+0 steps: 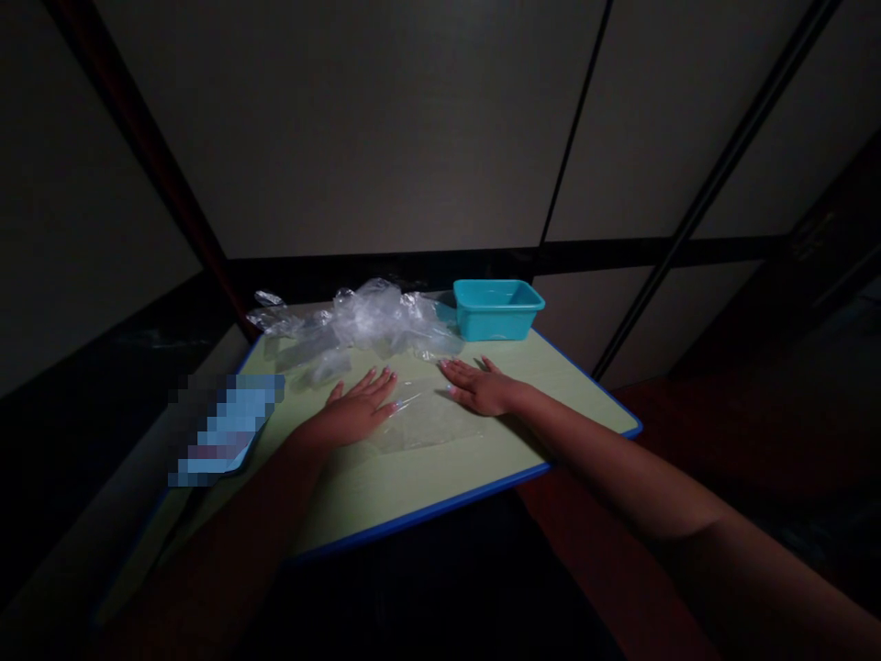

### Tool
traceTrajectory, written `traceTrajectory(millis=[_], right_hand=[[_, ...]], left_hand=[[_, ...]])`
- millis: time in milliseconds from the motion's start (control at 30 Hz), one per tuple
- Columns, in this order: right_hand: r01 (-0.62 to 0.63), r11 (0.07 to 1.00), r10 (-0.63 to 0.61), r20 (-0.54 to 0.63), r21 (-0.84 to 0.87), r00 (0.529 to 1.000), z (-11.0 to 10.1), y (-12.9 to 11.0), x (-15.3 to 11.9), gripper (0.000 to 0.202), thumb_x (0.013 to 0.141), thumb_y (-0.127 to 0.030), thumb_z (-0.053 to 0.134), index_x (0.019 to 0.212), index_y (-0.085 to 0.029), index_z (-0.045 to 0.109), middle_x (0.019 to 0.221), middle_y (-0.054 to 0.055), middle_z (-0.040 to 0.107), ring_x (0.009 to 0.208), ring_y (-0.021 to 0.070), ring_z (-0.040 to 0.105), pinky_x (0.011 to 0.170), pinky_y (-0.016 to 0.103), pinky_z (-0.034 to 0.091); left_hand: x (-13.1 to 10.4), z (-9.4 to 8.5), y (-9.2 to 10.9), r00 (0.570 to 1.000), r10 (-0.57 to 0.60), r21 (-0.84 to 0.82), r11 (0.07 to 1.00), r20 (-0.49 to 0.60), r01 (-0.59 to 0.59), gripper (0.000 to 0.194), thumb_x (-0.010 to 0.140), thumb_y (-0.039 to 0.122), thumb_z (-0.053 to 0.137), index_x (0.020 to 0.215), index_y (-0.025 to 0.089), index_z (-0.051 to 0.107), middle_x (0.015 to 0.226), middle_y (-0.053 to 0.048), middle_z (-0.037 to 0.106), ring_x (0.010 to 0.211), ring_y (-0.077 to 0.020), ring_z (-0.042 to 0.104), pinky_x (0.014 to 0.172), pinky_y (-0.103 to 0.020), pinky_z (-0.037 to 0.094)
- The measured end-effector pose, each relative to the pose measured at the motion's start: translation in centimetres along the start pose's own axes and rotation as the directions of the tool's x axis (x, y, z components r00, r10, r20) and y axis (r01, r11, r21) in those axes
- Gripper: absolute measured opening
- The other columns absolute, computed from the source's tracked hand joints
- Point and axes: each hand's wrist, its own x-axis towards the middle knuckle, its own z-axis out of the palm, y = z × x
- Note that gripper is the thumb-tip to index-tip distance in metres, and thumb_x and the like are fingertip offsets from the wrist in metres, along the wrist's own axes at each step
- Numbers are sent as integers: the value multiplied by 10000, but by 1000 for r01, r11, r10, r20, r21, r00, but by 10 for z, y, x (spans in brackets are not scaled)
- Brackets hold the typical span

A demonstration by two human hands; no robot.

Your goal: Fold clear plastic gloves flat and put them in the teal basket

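A clear plastic bag (pixel 433 422) lies flat on the pale tabletop, between my two hands. My left hand (pixel 358 410) rests palm down at its left side, fingers spread, thumb on the plastic. Palm down at the right side is my right hand (pixel 480 386), its fingers stretched out and its thumb near the bag's upper right part. Neither hand grips anything. Just beyond the hands sits a loose heap of crumpled clear plastic bags (pixel 375 317). The bag's exact outline is faint in the dim light.
A turquoise plastic basket (pixel 496 317) stands at the table's back right. On the left edge lies a phone-like device (pixel 230 427), its screen blurred out. The small table (pixel 427 491) has a blue rim. Cabinet panels (pixel 385 128) rise directly behind it.
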Motion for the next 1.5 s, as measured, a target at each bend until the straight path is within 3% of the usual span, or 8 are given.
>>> traceTrajectory(millis=[267, 500, 633, 767, 1067, 1233, 1367, 1500], right_hand=[[-92, 996, 92, 14, -1, 996, -7, -4, 0, 645, 919, -527, 101, 1473, -199, 81, 1524, 51, 35, 1395, 240, -19, 1073, 578, -15], [105, 994, -105, 55, 3, 993, -12, -56, 11, 634, 926, -523, 150, 1474, -207, 104, 1521, 56, 71, 1397, 240, 28, 1076, 558, -57], [156, 987, -157, 70, 27, 985, -5, -70, 22, 645, 927, -533, 147, 1471, -188, 118, 1518, 71, 102, 1397, 237, 63, 1076, 564, -43], [123, 992, -125, 69, 32, 990, -1, -60, 20, 635, 927, -530, 164, 1474, -215, 96, 1520, 64, 81, 1398, 222, 61, 1085, 546, -23], [-21, 1000, 20, 55, 16, 998, -4, -5, -11, 631, 924, -513, 158, 1473, -218, 63, 1522, 51, 74, 1397, 243, 49, 1071, 590, 11], [-60, 998, 59, 27, 15, 998, -4, 13, -19, 594, 935, -485, 140, 1472, -240, 79, 1521, 42, 89, 1396, 244, 16, 1069, 592, 26], [-28, 999, 27, 12, 34, 1000, -10, 10, -13, 591, 935, -486, 119, 1471, -235, 117, 1522, 42, 74, 1395, 245, 3, 1074, 580, -6], [88, 996, -87, -15, 31, 996, -16, -14, 3, 605, 933, -489, 195, 1472, -242, 71, 1524, 42, 47, 1396, 241, -1, 1073, 583, 17]], left_hand=[[-1, 0, 0, 1000, 20, -17, 1000, -14, -20, 597, 907, 511, 212, 1456, 290, 134, 1526, -39, 86, 1403, -249, 52, 1043, -601, 105], [-2, 0, 2, 1000, 15, -6, 1000, -23, -16, 595, 909, 485, 216, 1457, 265, 142, 1522, -43, 113, 1401, -253, 69, 1044, -605, 116], [-2, -1, 2, 1000, 7, 28, 1000, -3, -7, 581, 911, 436, 219, 1456, 245, 159, 1524, -49, 95, 1401, -250, 73, 1049, -594, 125], [-3, -2, 4, 1000, 3, 10, 1000, -9, -3, 593, 910, 476, 213, 1457, 255, 152, 1522, -47, 104, 1401, -252, 78, 1050, -592, 122], [0, 1, 0, 1000, 23, -34, 999, -5, -23, 615, 902, 539, 199, 1458, 293, 108, 1528, -21, 72, 1404, -257, 36, 1045, -608, 83], [1, 2, -2, 999, 32, -37, 999, -4, -32, 620, 901, 547, 194, 1459, 293, 103, 1529, -25, 60, 1405, -252, 25, 1043, -615, 69], [0, 1, -1, 999, 37, -28, 999, -7, -38, 626, 905, 536, 186, 1462, 268, 90, 1529, -30, 63, 1404, -252, 25, 1046, -610, 82], [-2, 1, 2, 1000, 24, 6, 1000, -14, -23, 639, 908, 528, 165, 1466, 231, 74, 1529, -40, 63, 1404, -237, 24, 1064, -575, 101]])
